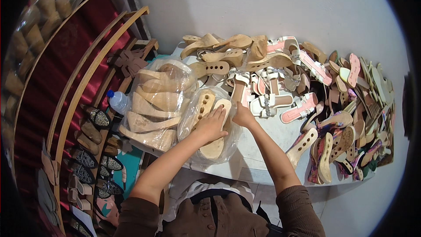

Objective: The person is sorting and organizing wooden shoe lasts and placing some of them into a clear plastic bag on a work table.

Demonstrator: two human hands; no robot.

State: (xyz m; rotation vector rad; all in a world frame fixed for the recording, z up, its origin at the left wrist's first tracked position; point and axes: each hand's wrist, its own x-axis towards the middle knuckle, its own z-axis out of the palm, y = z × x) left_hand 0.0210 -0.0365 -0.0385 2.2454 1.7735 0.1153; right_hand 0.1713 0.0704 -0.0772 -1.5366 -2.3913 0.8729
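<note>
A clear plastic bag point(186, 123) with wooden shoe soles inside lies at the table's near edge. My left hand point(211, 126) rests on the bag, its fingers stretched over a pale wooden sole point(214, 148) with a row of holes. Beside it in the bag is another holed sole point(203, 107). At the bag's right edge, my right hand point(243, 116) is closed, with its fingertips pinching the plastic. Just beyond that hand stands a white-strapped sandal point(239, 88) with a brown insole. A second, fuller bag of wooden wedge soles point(151, 105) sits to the left.
White and pink sandals point(300, 107) and loose wooden soles point(219, 43) crowd the back of the white table point(267, 158). Patterned wedges point(337, 123) and stacked soles heap up at right. On the left are a blue-capped bottle point(117, 101) and a wooden rack point(74, 101) with shoes.
</note>
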